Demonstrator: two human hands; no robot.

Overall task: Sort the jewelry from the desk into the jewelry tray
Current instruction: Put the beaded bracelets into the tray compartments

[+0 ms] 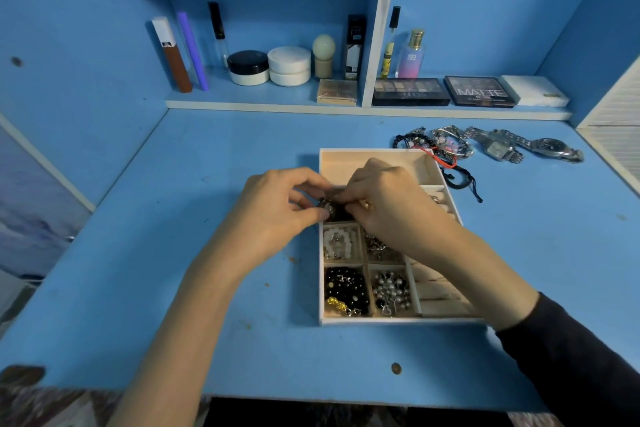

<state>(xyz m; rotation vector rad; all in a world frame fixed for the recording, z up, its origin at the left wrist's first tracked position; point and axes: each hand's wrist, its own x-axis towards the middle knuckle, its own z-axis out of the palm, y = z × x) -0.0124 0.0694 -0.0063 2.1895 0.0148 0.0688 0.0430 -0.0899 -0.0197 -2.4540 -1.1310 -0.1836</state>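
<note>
- Left hand (277, 204) and right hand (388, 208) both pinch a dark beaded piece (332, 211) over the jewelry tray's (374, 321) left side, just above its white-bead compartment.
- The tray lies on the blue counter (173, 288).
- Loose bracelets (433, 146) and watches (526, 147) lie on the counter beyond the tray's far right corner.

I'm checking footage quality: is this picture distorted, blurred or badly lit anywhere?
Head view: wide-angle distortion tilts the shelf upright, splays the desk; light dim, blue-tinted; bottom edge smeared; the dark piece between left hand and right hand is too murky to identify.
</note>
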